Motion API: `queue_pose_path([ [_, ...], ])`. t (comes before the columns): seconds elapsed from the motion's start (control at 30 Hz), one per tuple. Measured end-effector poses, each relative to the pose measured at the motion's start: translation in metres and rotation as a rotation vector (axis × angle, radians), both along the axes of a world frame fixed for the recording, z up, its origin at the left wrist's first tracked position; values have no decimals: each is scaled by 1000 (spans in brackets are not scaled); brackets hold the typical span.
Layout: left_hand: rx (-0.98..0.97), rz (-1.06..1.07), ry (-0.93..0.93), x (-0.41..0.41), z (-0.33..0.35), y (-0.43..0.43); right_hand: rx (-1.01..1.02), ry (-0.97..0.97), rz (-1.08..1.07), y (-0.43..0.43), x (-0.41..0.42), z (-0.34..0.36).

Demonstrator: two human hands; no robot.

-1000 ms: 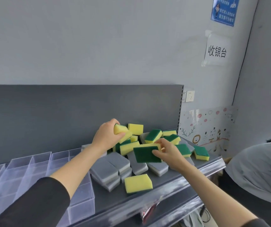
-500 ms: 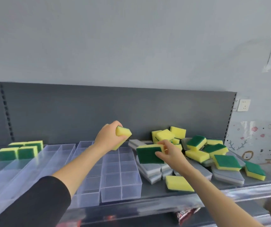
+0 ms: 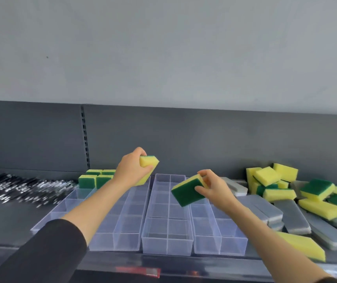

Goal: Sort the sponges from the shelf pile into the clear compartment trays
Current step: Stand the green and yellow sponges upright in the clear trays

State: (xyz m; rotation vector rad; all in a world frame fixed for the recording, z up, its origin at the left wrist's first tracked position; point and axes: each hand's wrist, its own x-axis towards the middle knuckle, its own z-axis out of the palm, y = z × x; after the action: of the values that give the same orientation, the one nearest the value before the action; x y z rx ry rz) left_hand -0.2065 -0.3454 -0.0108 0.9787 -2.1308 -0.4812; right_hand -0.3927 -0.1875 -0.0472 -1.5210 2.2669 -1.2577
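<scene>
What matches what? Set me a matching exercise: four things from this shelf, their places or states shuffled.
1 left hand
2 right hand
3 grey sponges
4 sorted sponges

a lie right of the trays
b grips a sponge showing its green face
c stand at the trays' far left end
d grips a sponge showing yellow

Pairs: 1-d, 2-b, 3-a, 4-c
</scene>
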Motion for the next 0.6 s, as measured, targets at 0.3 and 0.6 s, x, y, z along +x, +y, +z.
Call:
queue_pose_path([
  [0.3, 24, 98, 25, 93, 1, -74, 30, 37, 73, -90, 77, 9],
  [0.6, 47, 176, 36, 171, -12, -140, 42, 39, 165, -172, 148, 6],
])
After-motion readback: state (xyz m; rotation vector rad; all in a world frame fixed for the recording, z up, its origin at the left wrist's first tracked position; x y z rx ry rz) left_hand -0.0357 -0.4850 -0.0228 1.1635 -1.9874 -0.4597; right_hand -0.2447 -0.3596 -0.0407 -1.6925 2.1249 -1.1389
